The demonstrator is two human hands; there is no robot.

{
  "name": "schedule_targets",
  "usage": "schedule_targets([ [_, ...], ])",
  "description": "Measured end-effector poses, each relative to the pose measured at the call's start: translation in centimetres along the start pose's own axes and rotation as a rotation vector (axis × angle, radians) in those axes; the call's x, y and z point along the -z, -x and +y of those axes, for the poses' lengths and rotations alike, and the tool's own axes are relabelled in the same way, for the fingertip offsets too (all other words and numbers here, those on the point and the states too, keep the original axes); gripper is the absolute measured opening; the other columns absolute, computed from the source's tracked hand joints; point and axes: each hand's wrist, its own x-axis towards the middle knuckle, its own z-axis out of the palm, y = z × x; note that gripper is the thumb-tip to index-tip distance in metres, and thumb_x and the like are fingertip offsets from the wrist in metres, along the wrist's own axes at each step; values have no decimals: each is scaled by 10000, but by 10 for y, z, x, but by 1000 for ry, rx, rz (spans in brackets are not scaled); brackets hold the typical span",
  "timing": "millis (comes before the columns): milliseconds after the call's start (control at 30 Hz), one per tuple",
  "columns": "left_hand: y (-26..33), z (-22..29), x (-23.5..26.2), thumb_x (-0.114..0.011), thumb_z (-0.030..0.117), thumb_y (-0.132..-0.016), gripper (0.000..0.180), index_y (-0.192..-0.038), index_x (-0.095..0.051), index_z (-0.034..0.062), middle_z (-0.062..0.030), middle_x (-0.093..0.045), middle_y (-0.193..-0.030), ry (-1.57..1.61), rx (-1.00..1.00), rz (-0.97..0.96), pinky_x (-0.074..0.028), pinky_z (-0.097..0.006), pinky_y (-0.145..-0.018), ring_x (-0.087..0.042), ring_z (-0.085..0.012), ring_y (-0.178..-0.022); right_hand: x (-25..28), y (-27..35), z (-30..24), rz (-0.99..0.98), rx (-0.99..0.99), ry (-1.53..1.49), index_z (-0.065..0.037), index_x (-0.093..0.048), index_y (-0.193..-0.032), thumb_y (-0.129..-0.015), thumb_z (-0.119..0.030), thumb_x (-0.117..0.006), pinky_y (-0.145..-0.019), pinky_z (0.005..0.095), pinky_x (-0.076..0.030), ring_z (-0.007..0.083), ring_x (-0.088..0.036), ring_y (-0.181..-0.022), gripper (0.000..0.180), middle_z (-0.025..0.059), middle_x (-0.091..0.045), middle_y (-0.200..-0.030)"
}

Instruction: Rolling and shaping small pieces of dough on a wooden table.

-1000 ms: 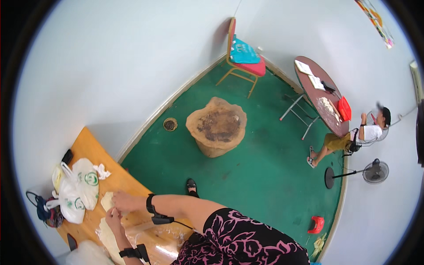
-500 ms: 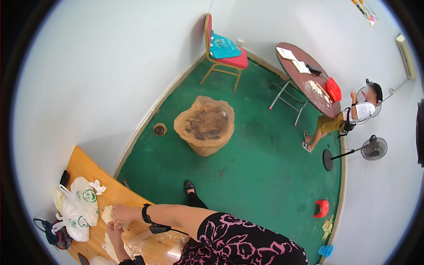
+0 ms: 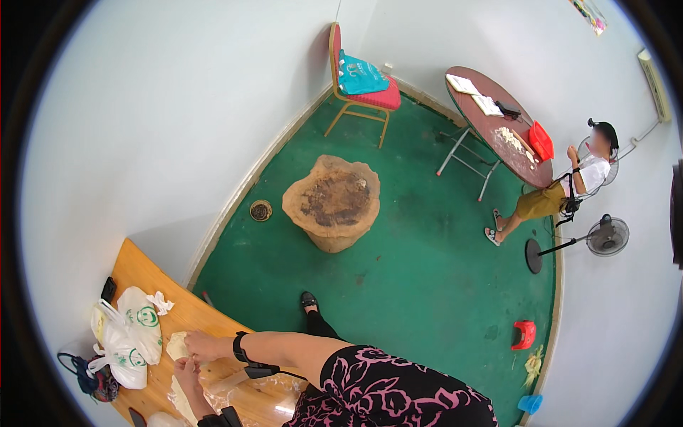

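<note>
At the lower left of the frame, a thin, flattened piece of pale dough (image 3: pixel 176 346) was held above the orange-brown wooden counter (image 3: pixel 153 272). It was grasped at its edge by the right hand (image 3: pixel 205 346), whose fingers were bent onto it. The left hand (image 3: pixel 188 373) was placed just below, its fingertips drawn together near the same dough; whether the dough was also pinched by them could not be told. A black band was worn on the right wrist.

Beneath the left forearm, a larger pale dough sheet (image 3: pixel 182 403) was partly covered by it. The wood to the right of the sheet was streaked with white flour (image 3: pixel 288 385).

Farther left on the counter, two knotted white plastic bags with green print (image 3: pixel 141 324) were set side by side, with a crumpled white tissue (image 3: pixel 161 304) near them and a small black object (image 3: pixel 109 289) at the edge.

Near the middle of the frame, a pale brown tree-stump block (image 3: pixel 333 203) was stood on the green floor (image 3: pixel 427 285). At the upper right, a round reddish-brown folding counter (image 3: pixel 491 128) was attended by another person (image 3: pixel 594 171), whose hands were raised.
</note>
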Motion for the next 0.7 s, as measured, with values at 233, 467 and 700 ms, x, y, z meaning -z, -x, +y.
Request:
schedule_targets([
  [233, 10, 8, -28, -573, 57, -801, 125, -918, -534, 31, -31, -544, -748, 26, -85, 95, -403, -184, -500, -509, -86, -588, 9, 4, 9, -27, 19, 50, -36, -617, -608, -599, -197, -642, -686, 381, -377, 271, -468, -811, 163, 96, -522, -743],
  [467, 15, 4, -20, -572, 63, -794, 126, -903, -563, 0, -51, -575, -794, 44, -4, 47, -442, -212, -527, -543, -109, -646, 19, 7, -11, 124, 124, 147, -67, -635, -678, -606, -232, -635, -729, 358, -369, 258, -475, -884, 180, 89, -541, -769],
  [700, 40, 29, -36, -577, 224, -804, 181, -808, -633, 52, 50, -541, -695, -148, -10, -166, -387, -187, -536, -477, -48, -616, 20, 7, 18, -200, 188, -55, -154, -646, -724, -677, -245, -598, -577, 387, -396, 253, -515, -625, 114, 72, -565, -637],
])
